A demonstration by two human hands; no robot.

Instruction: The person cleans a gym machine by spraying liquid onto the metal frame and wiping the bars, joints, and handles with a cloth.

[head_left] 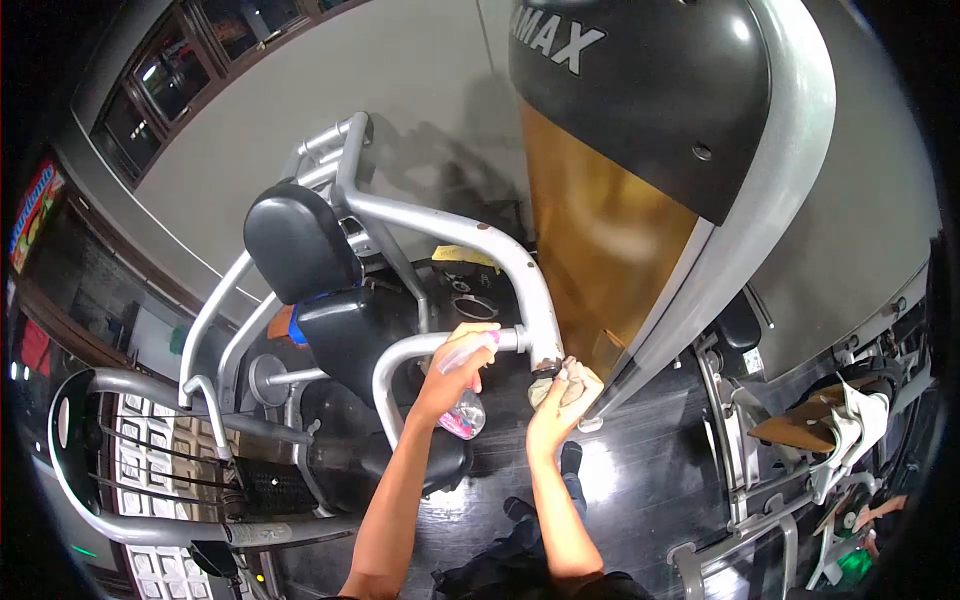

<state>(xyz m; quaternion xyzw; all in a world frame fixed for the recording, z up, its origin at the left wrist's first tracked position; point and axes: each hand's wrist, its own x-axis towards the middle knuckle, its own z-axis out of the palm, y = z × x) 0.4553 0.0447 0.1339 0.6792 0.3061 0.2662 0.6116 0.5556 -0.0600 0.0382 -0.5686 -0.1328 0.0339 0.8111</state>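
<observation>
My left hand is wrapped around a spray bottle with a clear body and a pink-and-white top. It is beside the curved grey handle tube of the gym machine. My right hand presses a pale, crumpled cloth around the lower end of the machine's silver arm. Dark, worn spots show on that arm near the cloth. Part of the cloth is hidden by my fingers.
Behind my left hand are the machine's black backrest and seat. A tall weight tower with an amber panel stands ahead. A yellow cloth-like item lies beyond the seat. At right, another person's hand shows near more equipment.
</observation>
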